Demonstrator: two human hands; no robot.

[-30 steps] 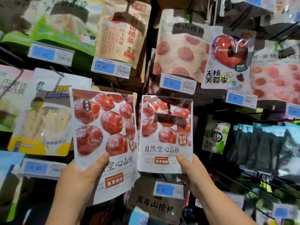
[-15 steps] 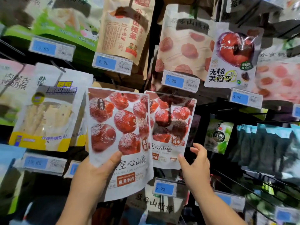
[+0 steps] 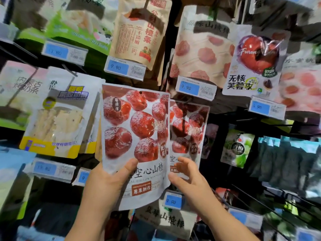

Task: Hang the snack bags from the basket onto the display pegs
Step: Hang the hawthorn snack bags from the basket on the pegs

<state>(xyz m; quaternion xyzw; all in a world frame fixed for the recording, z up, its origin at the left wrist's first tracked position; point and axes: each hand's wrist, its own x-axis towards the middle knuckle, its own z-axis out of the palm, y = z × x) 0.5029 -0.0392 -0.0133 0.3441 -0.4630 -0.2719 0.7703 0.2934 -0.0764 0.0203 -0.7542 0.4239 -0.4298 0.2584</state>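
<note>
My left hand (image 3: 106, 181) grips a white snack bag printed with red hawthorn fruit (image 3: 133, 136) by its lower left, thumb across the front. The bag is upright in front of the display, and a small hang hole shows near its top. Just behind and to its right hangs a matching hawthorn bag (image 3: 189, 133), partly covered by the held one. My right hand (image 3: 187, 178) is beside the held bag's right edge, fingers loosely spread toward the hanging bag's bottom, holding nothing. The basket is out of view.
The peg wall is crowded with hanging snack packs: a yellow-bottomed bag (image 3: 55, 117) at left, a brown paper bag (image 3: 140, 32) above, a plum bag (image 3: 255, 63) at upper right. Blue price tags (image 3: 173, 200) sit on peg ends. Bare wire pegs (image 3: 271, 207) jut out lower right.
My left hand has carried its bag rightward until it overlaps the hanging bag. My right hand let go of the hanging bag and opened its fingers.
</note>
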